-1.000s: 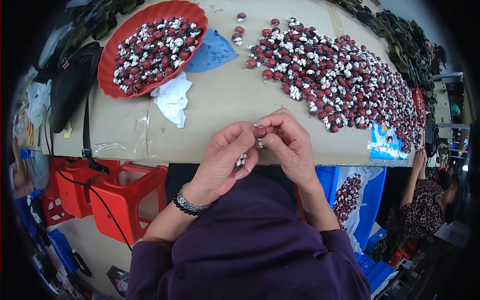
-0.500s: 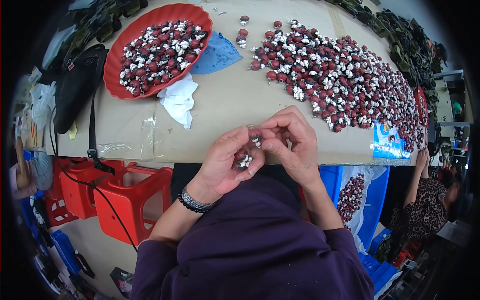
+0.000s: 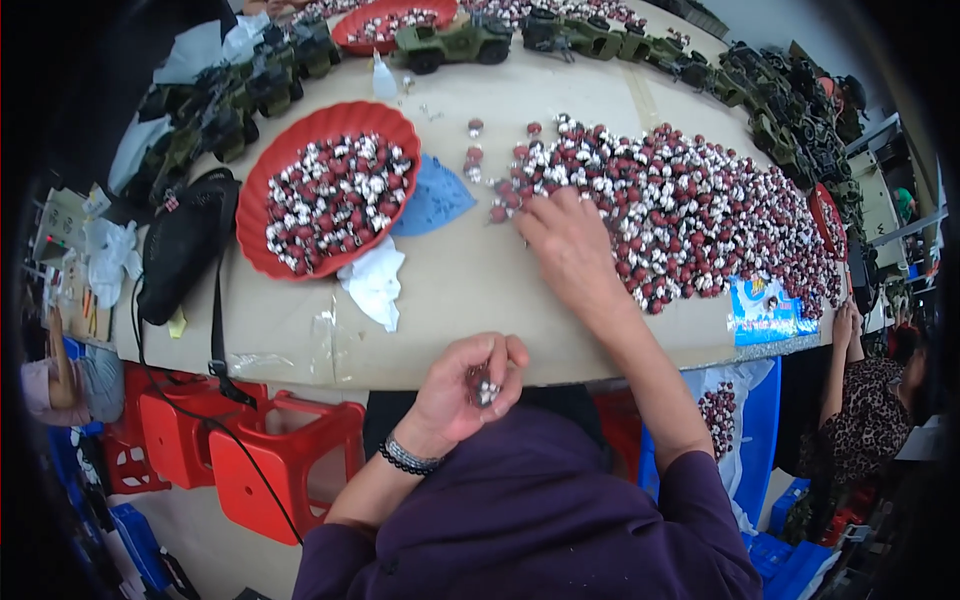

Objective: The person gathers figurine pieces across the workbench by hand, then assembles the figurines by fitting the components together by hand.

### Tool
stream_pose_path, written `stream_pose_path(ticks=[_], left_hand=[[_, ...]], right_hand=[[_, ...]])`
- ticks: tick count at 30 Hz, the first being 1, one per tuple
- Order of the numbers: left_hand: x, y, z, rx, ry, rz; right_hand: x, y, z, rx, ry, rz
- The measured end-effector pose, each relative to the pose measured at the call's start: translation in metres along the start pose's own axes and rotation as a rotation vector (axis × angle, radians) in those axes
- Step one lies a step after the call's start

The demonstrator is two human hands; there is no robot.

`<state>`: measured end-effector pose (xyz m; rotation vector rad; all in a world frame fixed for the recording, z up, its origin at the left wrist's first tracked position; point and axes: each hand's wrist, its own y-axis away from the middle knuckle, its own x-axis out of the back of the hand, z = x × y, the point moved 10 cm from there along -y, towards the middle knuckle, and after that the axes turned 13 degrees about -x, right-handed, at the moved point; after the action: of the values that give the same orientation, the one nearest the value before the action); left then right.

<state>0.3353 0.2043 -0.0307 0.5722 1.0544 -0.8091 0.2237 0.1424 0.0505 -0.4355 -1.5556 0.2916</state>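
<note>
My left hand (image 3: 460, 390) is held near the table's front edge, its fingers curled round a small figurine (image 3: 484, 390) in dark red, black and white. Part of that figurine is hidden by the fingers. Farther forward, my right hand (image 3: 575, 245) reaches to the left edge of a wide pile of similar figurines (image 3: 690, 210). Its fingers are bent and drawn together among the pieces there; what the fingertips hold, if anything, is hidden. More figurines fill a red scalloped bowl (image 3: 247, 235) on the left. A few lie apart beyond my right hand, near a blue cloth (image 3: 437, 200).
White tissue (image 3: 374, 285) and a black bag (image 3: 183, 245) lie on the left. Green toy vehicles (image 3: 455, 42) line the far side, near a white squeeze bottle (image 3: 384, 78). Red stools (image 3: 265, 465) stand below the table. Another person (image 3: 855, 400) sits at right.
My hands have come apart. The right one has moved forward to the pile, while the left stays near the edge, closed round a figurine. The view now takes in more of the table's far side.
</note>
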Motion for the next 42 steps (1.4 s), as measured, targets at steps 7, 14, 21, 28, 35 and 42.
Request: stream_pose_path(ticks=[7, 14, 21, 28, 35, 42], left_hand=[[-0.006, -0.006, 0.020, -0.072, -0.264, -0.044], [0.001, -0.012, 0.044, -0.245, -0.384, 0.170], [0.002, -0.007, 0.019, -0.089, -0.278, 0.089], [-0.005, -0.013, 0.019, -0.098, -0.323, 0.107], [0.003, -0.009, 0.009, -0.069, -0.311, 0.148], [0.002, -0.008, 0.009, -0.103, -0.268, 0.126]], right_hand=[[0.027, 0.008, 0.005, -0.138, -0.225, 0.073], [0.066, 0.037, -0.022, -0.154, -0.737, -0.047], [0.066, 0.055, -0.028, -0.185, -0.720, -0.049], [0.038, 0.061, -0.013, -0.320, -1.091, -0.198], [0.001, 0.080, -0.011, -0.495, -1.553, -0.360], [-0.006, 0.083, -0.009, -0.484, -1.527, -0.341]])
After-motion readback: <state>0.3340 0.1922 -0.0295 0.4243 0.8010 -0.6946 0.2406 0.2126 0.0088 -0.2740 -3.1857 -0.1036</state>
